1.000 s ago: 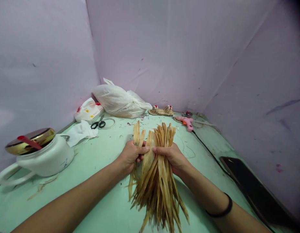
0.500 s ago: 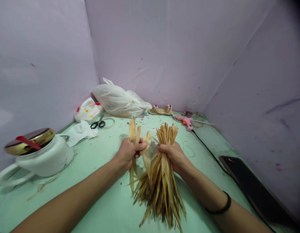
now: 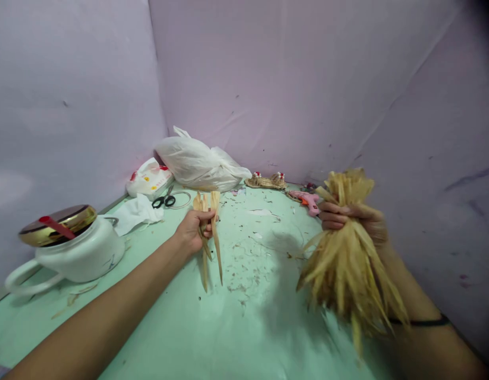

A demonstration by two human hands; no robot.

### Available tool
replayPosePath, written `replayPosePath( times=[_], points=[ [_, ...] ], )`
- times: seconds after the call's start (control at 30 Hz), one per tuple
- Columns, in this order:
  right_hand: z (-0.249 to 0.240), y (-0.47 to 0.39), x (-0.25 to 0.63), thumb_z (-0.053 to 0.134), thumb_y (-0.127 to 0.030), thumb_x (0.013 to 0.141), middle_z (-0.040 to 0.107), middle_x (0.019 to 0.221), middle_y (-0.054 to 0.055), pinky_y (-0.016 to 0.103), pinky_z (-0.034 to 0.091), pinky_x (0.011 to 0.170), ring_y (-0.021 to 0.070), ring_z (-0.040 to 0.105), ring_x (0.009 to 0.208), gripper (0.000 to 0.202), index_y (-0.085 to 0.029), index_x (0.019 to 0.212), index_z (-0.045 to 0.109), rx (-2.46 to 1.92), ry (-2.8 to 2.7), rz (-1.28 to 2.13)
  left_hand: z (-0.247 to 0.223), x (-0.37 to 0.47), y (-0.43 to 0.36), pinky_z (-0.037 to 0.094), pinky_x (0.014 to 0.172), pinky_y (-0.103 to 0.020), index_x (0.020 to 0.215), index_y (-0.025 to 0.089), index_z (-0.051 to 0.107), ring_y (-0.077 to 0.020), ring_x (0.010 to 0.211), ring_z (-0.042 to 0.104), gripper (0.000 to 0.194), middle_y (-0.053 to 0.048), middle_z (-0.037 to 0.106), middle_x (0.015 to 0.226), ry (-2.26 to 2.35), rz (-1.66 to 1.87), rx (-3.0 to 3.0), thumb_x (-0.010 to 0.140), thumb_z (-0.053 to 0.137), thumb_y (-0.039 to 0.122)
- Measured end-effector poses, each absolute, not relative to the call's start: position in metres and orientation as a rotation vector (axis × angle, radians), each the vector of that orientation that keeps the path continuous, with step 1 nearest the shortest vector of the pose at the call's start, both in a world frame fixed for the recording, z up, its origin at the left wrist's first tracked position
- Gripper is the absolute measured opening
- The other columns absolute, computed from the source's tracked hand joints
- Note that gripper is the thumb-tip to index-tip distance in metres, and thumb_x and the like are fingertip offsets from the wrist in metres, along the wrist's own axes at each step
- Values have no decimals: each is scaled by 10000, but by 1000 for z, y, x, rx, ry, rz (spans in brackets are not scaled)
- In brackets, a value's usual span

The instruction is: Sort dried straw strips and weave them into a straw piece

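My left hand (image 3: 195,229) pinches a few dried, straw-coloured leaf strips (image 3: 215,237) upright above the table; their tips hang below the fingers. Over at the right, my right hand (image 3: 357,219) is closed around the middle of a thick bundle of dried leaf strips (image 3: 347,279). The bundle is raised off the table, its lower ends fanned out and blurred by motion. Beneath it a shadow falls on the green tabletop (image 3: 213,332). Closest behind the bundle lies a pink glue gun (image 3: 310,201).
Left stands a white pot (image 3: 84,256) with a gold-rimmed lid (image 3: 56,226) and red handle. Scissors (image 3: 164,200), a metal ring, a tissue pack (image 3: 149,178) and a white plastic bag (image 3: 203,163) lie behind. A woven piece (image 3: 265,182) rests by the wall. Small scraps litter the middle.
My right hand has carried the bundle up and to the right, away from my left hand. My left hand has shifted slightly left, and another strip is now in its grip.
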State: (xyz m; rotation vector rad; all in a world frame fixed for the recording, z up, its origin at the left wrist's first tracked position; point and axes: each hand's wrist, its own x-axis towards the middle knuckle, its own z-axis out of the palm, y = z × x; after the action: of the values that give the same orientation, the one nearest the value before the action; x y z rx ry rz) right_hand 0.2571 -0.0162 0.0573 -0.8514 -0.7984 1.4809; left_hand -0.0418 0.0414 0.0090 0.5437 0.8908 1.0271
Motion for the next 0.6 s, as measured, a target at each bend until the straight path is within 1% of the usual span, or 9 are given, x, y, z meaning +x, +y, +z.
replayPosePath(
  times=[0.07,0.13,0.2,0.23,0.3,0.33,0.4,0.5,0.6],
  points=[
    [56,-18,253,575,-136,523,474,545,-42,171,345,372,46,372,401,241,-202,753,606,-828,-788,1511,9,-39,38,193,273,-122,693,91,531,-17,298,322,33,-7,522,511,885,988,550,698,498,92],
    [50,-18,238,607,-130,551,511,571,-40,174,389,402,58,434,431,323,-204,865,622,-892,-739,1534,8,-34,33,201,274,-126,721,78,558,-22,303,339,76,-21,538,526,879,936,568,718,494,119],
    [39,-18,216,641,-101,552,538,556,-43,179,420,426,67,487,442,372,-182,915,622,-1009,-671,1607,6,-27,27,206,278,-128,722,71,574,-27,311,360,100,-33,552,535,885,886,611,723,506,144],
    [33,-17,204,654,-101,556,548,534,-40,191,431,430,77,505,434,355,-166,903,625,-1057,-650,1659,4,-23,23,206,279,-129,703,71,576,-29,313,370,104,-33,552,527,894,869,646,717,522,159],
    [21,-18,181,671,-116,557,552,471,-32,226,444,430,105,521,405,248,-144,799,624,-1153,-616,1702,1,-16,16,206,283,-134,633,78,565,-36,313,381,137,-20,528,470,907,848,742,696,564,200],
    [16,-19,171,681,-120,547,568,468,-16,259,466,456,124,535,409,201,-133,736,613,-1176,-628,1708,-1,-13,12,207,284,-137,595,87,553,-41,311,381,162,-8,504,433,903,847,792,680,586,220],
    [10,-22,157,700,-137,543,613,519,17,310,497,529,167,587,483,211,-121,735,613,-1128,-701,1698,-3,-8,6,210,288,-143,556,104,532,-47,309,378,199,13,466,385,885,842,878,651,619,256],
    [8,-28,146,707,-151,542,641,570,36,354,509,588,199,615,548,254,-114,779,625,-1030,-770,1690,-4,-3,-1,216,299,-143,588,105,540,-41,329,387,213,-2,521,441,863,825,976,630,638,290],
    [9,-32,143,706,-141,533,650,580,43,360,512,594,197,614,540,249,-112,768,633,-1022,-776,1647,-4,-1,-5,218,311,-142,676,99,564,-32,342,390,231,-25,588,535,868,809,1018,628,634,314]
  ],
)
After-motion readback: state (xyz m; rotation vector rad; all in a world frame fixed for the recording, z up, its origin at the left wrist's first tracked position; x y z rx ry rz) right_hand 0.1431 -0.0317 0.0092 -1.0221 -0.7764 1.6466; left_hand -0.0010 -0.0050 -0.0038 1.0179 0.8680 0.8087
